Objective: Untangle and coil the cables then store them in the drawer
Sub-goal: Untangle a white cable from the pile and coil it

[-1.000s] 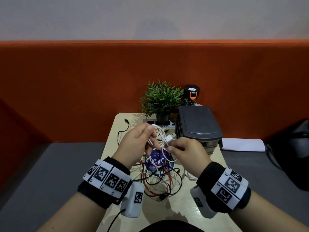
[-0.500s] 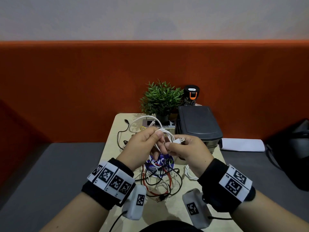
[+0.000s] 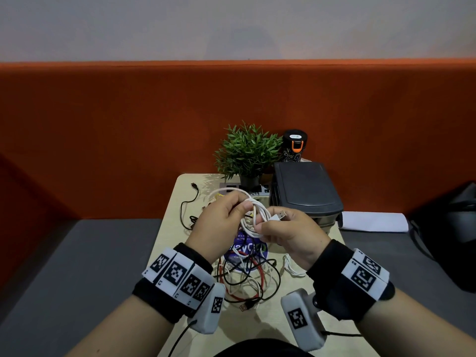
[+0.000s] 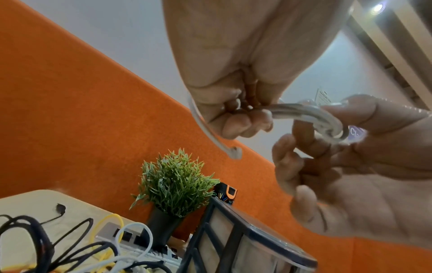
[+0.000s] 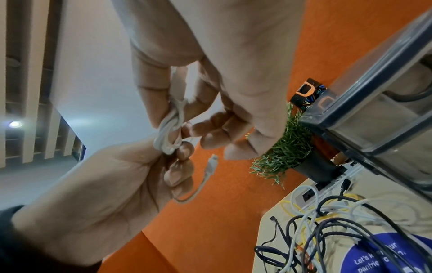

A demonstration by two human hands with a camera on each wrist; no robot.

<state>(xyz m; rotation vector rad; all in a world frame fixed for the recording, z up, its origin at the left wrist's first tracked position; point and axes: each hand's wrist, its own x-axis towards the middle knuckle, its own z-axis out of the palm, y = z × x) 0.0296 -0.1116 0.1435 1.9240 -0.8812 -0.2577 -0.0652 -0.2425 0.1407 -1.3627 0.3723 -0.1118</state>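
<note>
A white cable [image 3: 255,218] is coiled into a small bundle and held above the table between both hands. My left hand [image 3: 239,205] grips the left side of the coil [image 4: 308,113]; a short tail with a small plug [image 4: 234,153] hangs below its fingers. My right hand [image 3: 268,225] pinches the right side of the coil [image 5: 170,133], and the USB plug [image 3: 280,216] sticks out past its thumb. Under the hands, a tangle of black, red, white and yellow cables [image 3: 246,278] lies on the beige table [image 3: 170,228]. The dark drawer unit [image 3: 306,189] stands at the back right with its drawers closed.
A potted plant [image 3: 247,153], a black bottle [image 3: 295,145] and a power strip [image 3: 258,189] stand at the table's far end. A loose black cable [image 3: 187,207] lies at the left. On the grey bench to the right are white paper [image 3: 373,221] and a black bag [image 3: 458,228].
The right hand has rolled over and carried the USB end to the right around the coil. A loop of white cable has risen above the left hand. The coil has tightened.
</note>
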